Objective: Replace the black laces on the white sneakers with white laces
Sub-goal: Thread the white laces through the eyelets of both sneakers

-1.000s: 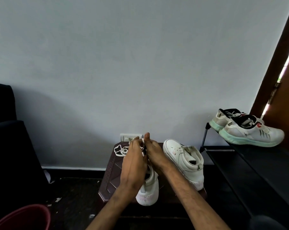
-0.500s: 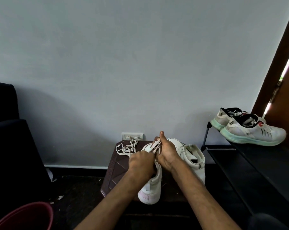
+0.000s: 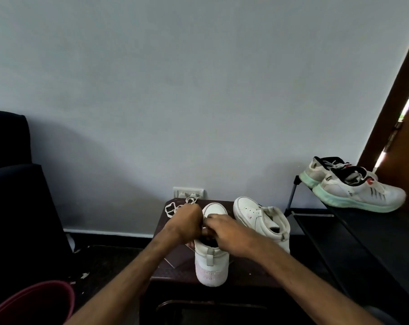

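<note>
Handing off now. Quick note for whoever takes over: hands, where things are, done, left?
Hands: left hand grips the white lace, whose loose loops lie at the table's far left. The right hand has its fingers curled at the near sneaker's eyelets; its grip is hidden.
The second sneaker stands to the right on the same table.
Done: no black lace in view.
Left: finish lacing the near sneaker (progress hidden); the second looks unlaced.

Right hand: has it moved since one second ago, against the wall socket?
Yes. The right hand has drawn toward the person, away from the wall socket: its thumb then reached socket height; now it is over the near sneaker.
</note>
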Demonstrator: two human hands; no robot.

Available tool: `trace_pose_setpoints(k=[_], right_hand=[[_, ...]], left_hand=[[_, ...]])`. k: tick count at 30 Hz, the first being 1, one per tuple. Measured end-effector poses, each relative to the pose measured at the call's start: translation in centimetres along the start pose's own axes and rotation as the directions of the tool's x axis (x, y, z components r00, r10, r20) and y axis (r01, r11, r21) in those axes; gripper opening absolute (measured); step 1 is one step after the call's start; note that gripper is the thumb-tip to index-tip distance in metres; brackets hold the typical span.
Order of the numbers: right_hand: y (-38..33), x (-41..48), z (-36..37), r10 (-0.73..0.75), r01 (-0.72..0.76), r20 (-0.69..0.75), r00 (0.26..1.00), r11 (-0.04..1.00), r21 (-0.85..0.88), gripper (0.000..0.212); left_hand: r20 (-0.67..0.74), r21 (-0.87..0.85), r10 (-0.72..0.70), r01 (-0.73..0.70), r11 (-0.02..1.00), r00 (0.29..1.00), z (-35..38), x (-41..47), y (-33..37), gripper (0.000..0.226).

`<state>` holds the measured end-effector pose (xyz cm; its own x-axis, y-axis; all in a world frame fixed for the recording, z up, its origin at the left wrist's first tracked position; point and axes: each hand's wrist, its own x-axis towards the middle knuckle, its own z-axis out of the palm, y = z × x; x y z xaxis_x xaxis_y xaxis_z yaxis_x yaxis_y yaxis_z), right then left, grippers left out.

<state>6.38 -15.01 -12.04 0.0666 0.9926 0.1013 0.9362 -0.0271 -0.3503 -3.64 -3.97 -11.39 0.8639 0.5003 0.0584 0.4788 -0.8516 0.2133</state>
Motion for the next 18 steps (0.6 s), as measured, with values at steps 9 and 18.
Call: trace_pose_setpoints(k=[9, 18], right_hand=[[-2.7, 1.3, -1.0, 0.257, -0.027, 0.393, 0.883, 0.864, -0.503, 0.03], [-3.1, 2.6, -1.6, 0.18, 0.171, 0.6, 0.779, 0.861, -0.48, 0.029]], left_hand=[[-0.036, 0.028, 0.132, -0.131, 0.991, 0.991, 0.0, 0.2, -0.2, 0.018], [-0.065, -0.085, 0.144, -0.149, 0.985, 0.987, -0.4, 0.2, -0.6, 0.025]])
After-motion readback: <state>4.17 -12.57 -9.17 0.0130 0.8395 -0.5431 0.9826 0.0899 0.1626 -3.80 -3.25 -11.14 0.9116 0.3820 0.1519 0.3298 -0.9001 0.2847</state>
